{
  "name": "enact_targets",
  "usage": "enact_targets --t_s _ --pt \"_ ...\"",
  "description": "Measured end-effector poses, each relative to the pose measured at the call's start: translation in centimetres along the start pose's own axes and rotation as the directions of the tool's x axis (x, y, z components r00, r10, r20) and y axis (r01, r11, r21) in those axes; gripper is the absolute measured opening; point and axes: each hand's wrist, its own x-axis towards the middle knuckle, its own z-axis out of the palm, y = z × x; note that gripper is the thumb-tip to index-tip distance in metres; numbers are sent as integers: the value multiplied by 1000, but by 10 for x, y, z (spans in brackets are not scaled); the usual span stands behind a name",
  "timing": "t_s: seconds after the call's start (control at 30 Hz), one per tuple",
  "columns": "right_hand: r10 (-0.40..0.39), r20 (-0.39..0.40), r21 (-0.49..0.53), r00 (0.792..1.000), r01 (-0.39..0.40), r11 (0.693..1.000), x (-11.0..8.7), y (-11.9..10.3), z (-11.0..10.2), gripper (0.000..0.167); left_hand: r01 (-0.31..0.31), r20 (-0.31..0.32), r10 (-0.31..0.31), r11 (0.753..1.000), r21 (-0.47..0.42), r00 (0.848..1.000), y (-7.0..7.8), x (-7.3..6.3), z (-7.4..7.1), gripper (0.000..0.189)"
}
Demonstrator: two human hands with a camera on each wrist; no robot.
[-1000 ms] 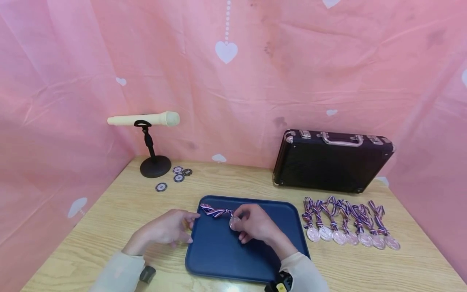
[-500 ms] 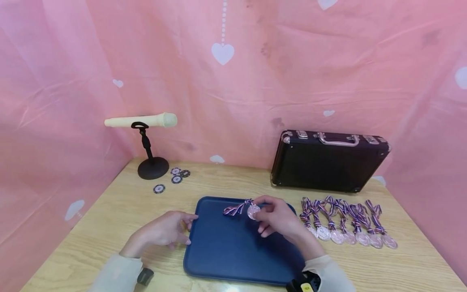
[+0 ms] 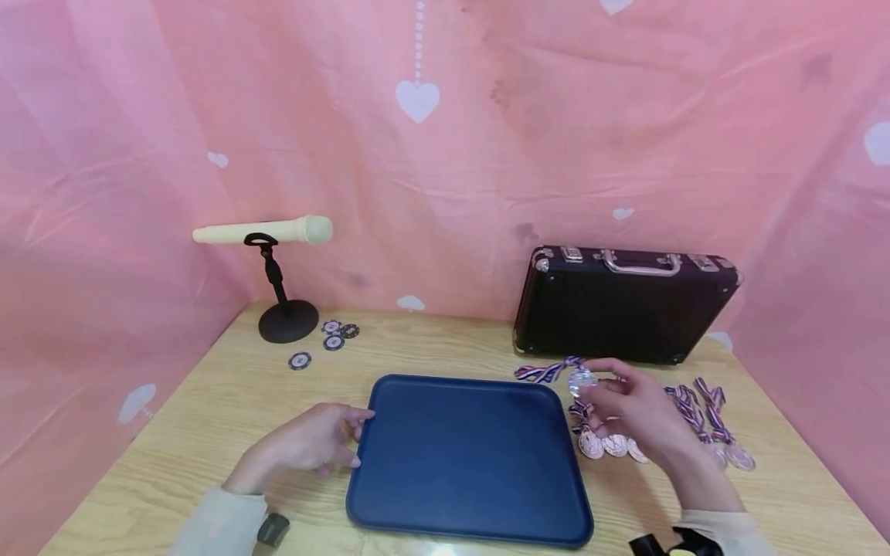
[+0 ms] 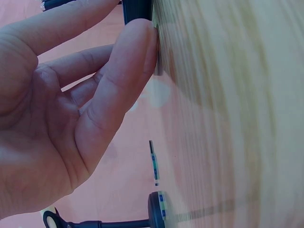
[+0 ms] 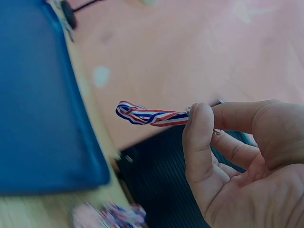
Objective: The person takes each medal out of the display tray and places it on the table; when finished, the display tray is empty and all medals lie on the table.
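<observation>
A silver medal hangs from my right hand, pinched between thumb and fingers above the row of medals. Its striped red, white and blue ribbon trails to the left, folded into a loop; in the right wrist view the disc itself is mostly hidden by the thumb. My left hand stays at the left side of the blue tray, thumb and fingertips touching its rim. In the left wrist view the thumb lies against the tray's edge with the fingers loosely bent.
Several medals with bundled ribbons lie right of the tray, some behind my right hand. A black briefcase stands behind them. At back left, a microphone sits on a stand near several poker chips.
My right hand has lifted the medal off the tray and carried it rightward past the tray's edge, over the other medals. The left hand has kept its place at the rim.
</observation>
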Motion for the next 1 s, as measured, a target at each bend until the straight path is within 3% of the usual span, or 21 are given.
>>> enact_targets --t_s 0.1,0.33,0.63,0.87,1.0 --pt "-43 -17 79 999 44 996 -8 6 -26 26 -3 -1 3 1000 4 1000 -3 -2 -1 71" --pt "-117 -77 250 990 132 959 -26 27 -82 42 4 7 -4 1000 -3 1000 -8 -5 -4 72" --pt "-29 -232 412 972 126 902 -45 58 -128 39 26 12 -26 1000 -6 1000 -11 -6 -5 71" --pt "43 -337 444 940 118 888 -46 69 -144 28 14 2 -14 1000 -17 1000 -14 -7 -6 71" --pt "97 -412 483 906 126 867 -45 75 -148 28 12 -1 -12 1000 -24 1000 -14 -7 -5 72"
